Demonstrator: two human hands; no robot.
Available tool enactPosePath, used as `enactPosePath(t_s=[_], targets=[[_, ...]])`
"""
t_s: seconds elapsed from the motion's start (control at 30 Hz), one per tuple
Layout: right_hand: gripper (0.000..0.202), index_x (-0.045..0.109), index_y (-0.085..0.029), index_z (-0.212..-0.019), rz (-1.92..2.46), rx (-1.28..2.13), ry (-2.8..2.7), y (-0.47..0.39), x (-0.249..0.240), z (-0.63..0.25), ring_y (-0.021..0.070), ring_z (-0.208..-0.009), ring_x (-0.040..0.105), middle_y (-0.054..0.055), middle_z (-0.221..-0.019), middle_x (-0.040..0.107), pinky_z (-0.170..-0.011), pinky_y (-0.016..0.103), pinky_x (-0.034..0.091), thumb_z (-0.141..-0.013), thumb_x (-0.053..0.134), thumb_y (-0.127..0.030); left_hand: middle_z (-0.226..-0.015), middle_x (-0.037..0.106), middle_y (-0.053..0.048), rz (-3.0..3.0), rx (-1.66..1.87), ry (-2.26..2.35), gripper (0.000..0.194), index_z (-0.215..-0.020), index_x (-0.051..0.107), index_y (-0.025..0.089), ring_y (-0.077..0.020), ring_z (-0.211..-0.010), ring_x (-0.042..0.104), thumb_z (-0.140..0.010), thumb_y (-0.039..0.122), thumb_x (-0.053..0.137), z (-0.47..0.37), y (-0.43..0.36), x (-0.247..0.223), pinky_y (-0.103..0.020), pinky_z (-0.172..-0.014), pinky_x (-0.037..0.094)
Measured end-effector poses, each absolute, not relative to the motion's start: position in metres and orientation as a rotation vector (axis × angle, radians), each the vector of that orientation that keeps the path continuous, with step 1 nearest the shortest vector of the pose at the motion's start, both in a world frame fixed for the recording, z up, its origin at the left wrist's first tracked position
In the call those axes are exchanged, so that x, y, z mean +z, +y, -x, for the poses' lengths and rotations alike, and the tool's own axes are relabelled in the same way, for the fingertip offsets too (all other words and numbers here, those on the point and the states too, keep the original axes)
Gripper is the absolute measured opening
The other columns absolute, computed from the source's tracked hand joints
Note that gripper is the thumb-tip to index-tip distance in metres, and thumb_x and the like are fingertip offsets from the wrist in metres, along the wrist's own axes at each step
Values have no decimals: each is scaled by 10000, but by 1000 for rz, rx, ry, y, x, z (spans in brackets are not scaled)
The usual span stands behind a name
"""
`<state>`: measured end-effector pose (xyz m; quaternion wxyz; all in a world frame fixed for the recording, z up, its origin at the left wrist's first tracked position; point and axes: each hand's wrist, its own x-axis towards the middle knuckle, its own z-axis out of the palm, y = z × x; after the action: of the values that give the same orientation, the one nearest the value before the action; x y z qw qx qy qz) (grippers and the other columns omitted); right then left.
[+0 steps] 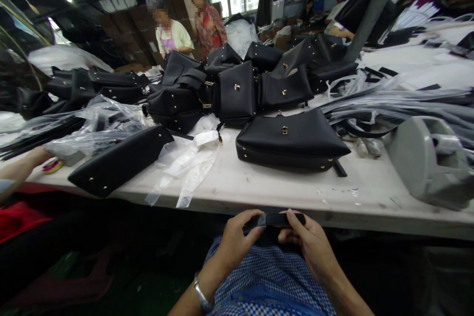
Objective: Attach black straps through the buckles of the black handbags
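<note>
Above my lap, just in front of the table edge, both my hands hold a black strap [277, 219]. My left hand [239, 234] pinches its left part, where a bit of clear film shows near the fingertips. With thumb and fingers closed, my right hand [303, 234] grips the right end. Nearest on the table lies a black handbag [291, 138] with a gold clasp on its front and small gold studs along its base. Left of it, crumpled white wrapping [198, 153] hangs toward the table edge.
Another black bag [122, 160] lies on its side at left, near a person's hand [39, 155] and a tape roll [52, 167]. Several black bags [237, 91] are heaped behind. A grey tape dispenser [431, 163] and plastic-wrapped straps [400, 106] are at right. Two people stand beyond.
</note>
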<state>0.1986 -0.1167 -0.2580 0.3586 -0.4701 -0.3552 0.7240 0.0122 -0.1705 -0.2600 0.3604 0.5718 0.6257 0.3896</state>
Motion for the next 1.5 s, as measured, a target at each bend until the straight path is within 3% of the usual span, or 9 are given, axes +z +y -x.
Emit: enactPosePath(t_s=[0.1,0.57,0.9,0.97,1.07,1.17,1.27,1.37,1.5], targets=[[455,734,-134,-934,1230,1869,-888,-115,-259,-200,146,-551,629,52,-701,723,-569,253,523,-787,726,-564,-1058,760,-75,-1408,990,1588,237,-1069,734,192,-234,-990,689,-841,243,695,-11,-169,-259,-363,-934,530],[365,732,-162,-973,1202,1875,-957,-99,-248,-205,145,-599,624,33,-749,710,-615,255,524,-869,663,-505,-1005,762,-69,-1175,922,1575,223,-1025,745,183,-227,-943,692,-817,257,723,0,-157,-218,-321,-866,528],[435,737,-163,-961,1275,1963,-927,-69,-236,-197,173,-570,658,81,-850,759,-588,302,579,-822,674,-570,-991,776,-47,-1296,830,1838,196,-981,761,208,-228,-933,704,-791,247,737,8,-132,-194,-332,-872,532],[471,727,-175,-1049,1318,1935,-1019,-66,-234,-204,196,-594,681,77,-865,767,-615,320,596,-838,640,-587,-982,778,-43,-1310,799,1881,191,-973,763,208,-229,-934,704,-787,244,738,9,-124,-191,-329,-871,530],[469,715,-227,-1135,1463,1607,-1354,-60,-219,-223,225,-668,720,39,-830,770,-680,317,604,-854,606,-587,-974,781,-35,-1326,752,1911,192,-972,768,213,-227,-929,705,-785,229,731,10,-112,-187,-322,-866,527],[395,733,-286,-1080,1622,948,-1579,-44,-190,-243,271,-820,746,23,-867,781,-762,349,593,-868,582,-583,-973,782,-35,-1329,731,1904,193,-974,771,209,-228,-924,706,-787,231,728,10,-102,-183,-315,-857,526],[396,684,-284,-1198,1640,348,-1571,-13,-162,-251,319,-1083,685,48,-1141,742,-975,448,515,-932,518,-526,-978,781,-39,-1322,722,1888,195,-975,770,204,-229,-929,705,-788,237,725,9,-96,-178,-313,-865,523],[477,602,-222,-1327,1497,227,-1687,27,-159,-248,331,-1352,479,86,-1463,526,-1154,488,346,-960,467,-495,-989,778,-35,-1315,718,1867,196,-980,768,209,-229,-941,702,-794,248,720,9,-95,-175,-309,-867,521],[535,555,-229,-1390,1572,372,-1854,57,-186,-244,348,-1415,389,102,-1596,324,-1152,512,345,-939,490,-509,-986,776,-36,-1324,725,1854,198,-983,767,211,-232,-943,699,-798,266,720,12,-99,-173,-313,-869,518]])
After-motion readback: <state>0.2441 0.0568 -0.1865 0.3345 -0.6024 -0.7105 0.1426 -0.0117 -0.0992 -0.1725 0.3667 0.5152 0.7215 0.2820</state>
